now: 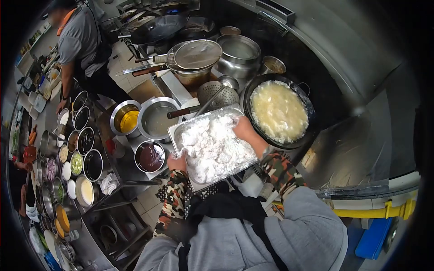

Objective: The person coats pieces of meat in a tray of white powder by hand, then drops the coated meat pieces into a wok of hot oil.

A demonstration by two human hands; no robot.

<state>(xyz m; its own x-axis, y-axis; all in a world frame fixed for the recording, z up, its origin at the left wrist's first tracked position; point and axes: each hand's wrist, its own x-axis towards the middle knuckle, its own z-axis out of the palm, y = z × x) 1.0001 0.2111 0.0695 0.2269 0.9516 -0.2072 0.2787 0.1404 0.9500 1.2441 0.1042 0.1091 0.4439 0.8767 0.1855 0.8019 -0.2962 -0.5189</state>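
Observation:
A steel tray [181, 128] heaped with white floured pieces [212, 147] sits in front of me beside a black wok [309, 106] full of bubbling pale oil [279, 110]. My left hand [177, 161] grips the tray's near left edge. My right hand [244, 128] rests on the floured pieces at the tray's right side, next to the wok. Both forearms wear camouflage sleeves.
Left of the tray stand steel bowls of yellow oil [126, 118], water [158, 118] and dark sauce [150, 156]. A perforated ladle [218, 95], a lidded pot [195, 58] and a steel pot [238, 54] lie behind. Several condiment bowls [77, 162] line the left counter; another person [79, 43] stands far left.

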